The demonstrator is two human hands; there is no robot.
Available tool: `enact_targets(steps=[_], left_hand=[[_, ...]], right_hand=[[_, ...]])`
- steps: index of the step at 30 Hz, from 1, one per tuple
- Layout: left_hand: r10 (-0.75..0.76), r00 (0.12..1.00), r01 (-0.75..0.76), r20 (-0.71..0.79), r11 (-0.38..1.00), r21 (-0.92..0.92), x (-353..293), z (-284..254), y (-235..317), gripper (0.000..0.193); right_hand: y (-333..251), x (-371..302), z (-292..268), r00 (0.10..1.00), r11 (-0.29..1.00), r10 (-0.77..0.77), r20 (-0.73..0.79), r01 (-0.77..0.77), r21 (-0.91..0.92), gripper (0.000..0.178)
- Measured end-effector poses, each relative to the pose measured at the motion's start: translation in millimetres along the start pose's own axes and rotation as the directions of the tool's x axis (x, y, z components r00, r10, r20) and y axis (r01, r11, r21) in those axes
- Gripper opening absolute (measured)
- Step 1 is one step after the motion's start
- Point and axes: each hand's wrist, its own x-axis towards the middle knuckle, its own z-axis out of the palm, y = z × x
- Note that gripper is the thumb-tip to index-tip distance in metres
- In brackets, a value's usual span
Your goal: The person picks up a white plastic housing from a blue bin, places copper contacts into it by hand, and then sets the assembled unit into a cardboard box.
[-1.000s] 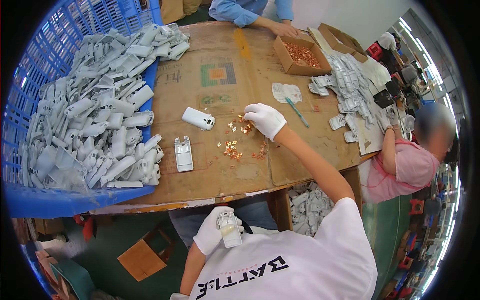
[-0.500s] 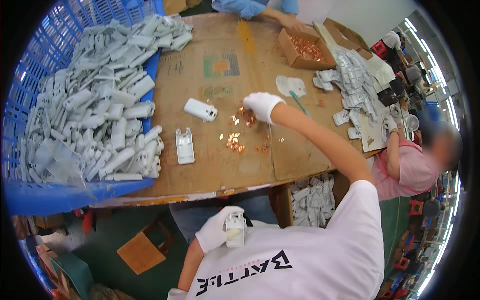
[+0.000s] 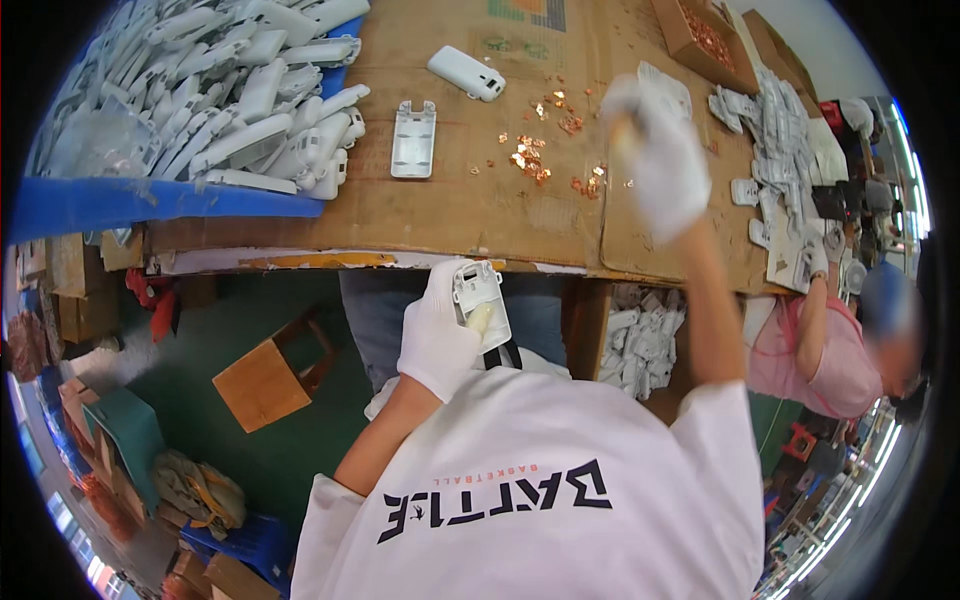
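My gloved left hand (image 3: 432, 335) is closed around a white plastic casing half (image 3: 488, 318), just off the table's near edge. Its hollow side is turned up, and the thumb lies over it. To the right, my gloved right hand (image 3: 662, 165) is over the cardboard-covered table, smeared by motion, so its fingers cannot be read. Left of it lie loose small copper-coloured metal pieces (image 3: 530, 157). Another open white casing half (image 3: 414, 145) rests on the cardboard, and beyond it lies a white casing (image 3: 467, 73) with its smooth side up.
A blue crate (image 3: 170, 197) heaped with white casings (image 3: 235, 115) stands at the left. At the far right are a cardboard box (image 3: 700, 45) of copper pieces and a stack of white casings (image 3: 785, 140). Below the table edge sits a box of white parts (image 3: 645, 345). A co-worker in pink (image 3: 810, 350) is at the right.
My right hand has left the copper pieces and moved to the right, now blurred. The left hand has come up toward the table edge, still holding the casing half. The whole view has shifted.
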Motion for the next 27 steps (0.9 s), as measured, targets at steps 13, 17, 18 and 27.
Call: enact_targets(steps=[13, 17, 18, 27], left_hand=[[0.063, 0.994, -0.051, -0.087, 0.99, 0.134, -33, 23, -2, 0.041], [0.058, 0.998, -0.053, -0.026, 0.985, 0.163, -44, 23, -10, 0.04], [0.058, 0.998, -0.053, -0.023, 0.986, 0.159, -46, 22, -12, 0.04], [-0.049, 0.97, 0.012, 0.237, 0.988, 0.157, -68, 10, -22, 0.029]], right_hand=[[-72, -155, 120, 0.971, 0.964, 0.239, -0.005, -0.237, 0.123, 0.024], [-84, -163, 126, 0.828, 0.759, 0.559, -0.047, -0.489, 0.43, 0.021], [-83, -166, 124, 0.772, 0.668, 0.635, 0.037, -0.573, 0.475, 0.018], [-76, -211, 119, 0.867, 0.882, 0.44, 0.234, -0.467, 0.07, 0.015]])
